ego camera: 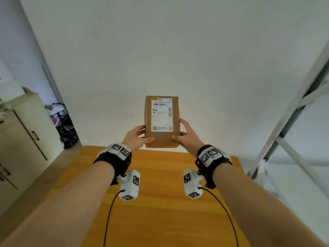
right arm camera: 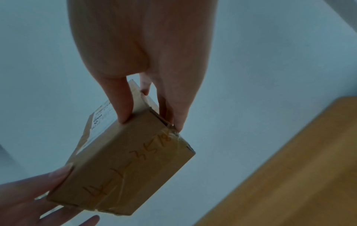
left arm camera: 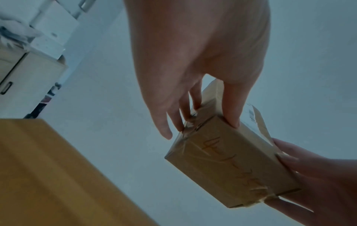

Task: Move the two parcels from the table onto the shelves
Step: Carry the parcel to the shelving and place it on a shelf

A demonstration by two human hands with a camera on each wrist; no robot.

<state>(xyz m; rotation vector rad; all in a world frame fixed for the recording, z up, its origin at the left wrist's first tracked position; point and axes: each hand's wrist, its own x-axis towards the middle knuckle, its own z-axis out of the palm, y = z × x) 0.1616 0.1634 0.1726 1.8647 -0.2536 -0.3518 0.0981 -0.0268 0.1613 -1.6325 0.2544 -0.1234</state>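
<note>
A brown cardboard parcel point(ego camera: 175, 138) with a white shipping label is held in the air above the far edge of the wooden table point(ego camera: 160, 184), in front of the wall. My left hand point(ego camera: 137, 137) grips its lower left side, thumb on the front face. My right hand point(ego camera: 187, 136) grips its lower right side the same way. In the left wrist view the parcel point(left arm camera: 230, 165) shows its taped end with handwriting, pinched by the left hand point(left arm camera: 197, 107). The right wrist view shows the same parcel point(right arm camera: 127, 168) under the right hand point(right arm camera: 146, 97). No second parcel is in view.
White metal shelves point(ego camera: 292, 125) stand at the right, close beside the table. A beige cabinet point(ego camera: 23, 132) stands at the left, with dark clutter point(ego camera: 62, 127) on the floor beyond it. Cables run from the wrist cameras over the table.
</note>
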